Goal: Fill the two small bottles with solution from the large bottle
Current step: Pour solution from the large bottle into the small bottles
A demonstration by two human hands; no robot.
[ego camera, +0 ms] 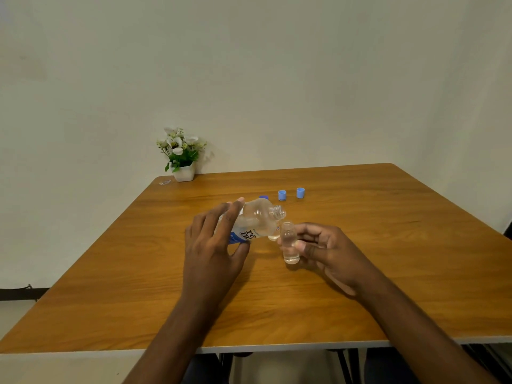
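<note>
Step in hand, as judged: pouring solution into the first of the two small bottles. The large clear plastic bottle with a white-and-blue label (pixel 253 221) is uncapped and tilted nearly flat above the brown wooden table (pixel 388 245). Its open neck points right, just above and beside the mouth of the small clear round bottle (pixel 289 242). No stream is discernible, and the small bottle appears to hold a little liquid at its base. Recommendation: bring the neck directly over the small mouth before tipping further. Raise the base slowly, since so wide a neck over so narrow an opening would likely spill, and keep the small bottle upright and steady. The left hand (pixel 213 245) grips the large bottle from above, fingers laid long across its body, thumb beneath the label. The right hand (pixel 327 250) pinches the small bottle at mid-height between thumb and fingertips. Whether its base rests on the table cannot be told. A clear shape under the large bottle's shoulder may be the other small bottle; not confirmed. One light blue round cap (pixel 282 195) and a second light blue cap (pixel 300 192) stand beyond, apart from the work.
</note>
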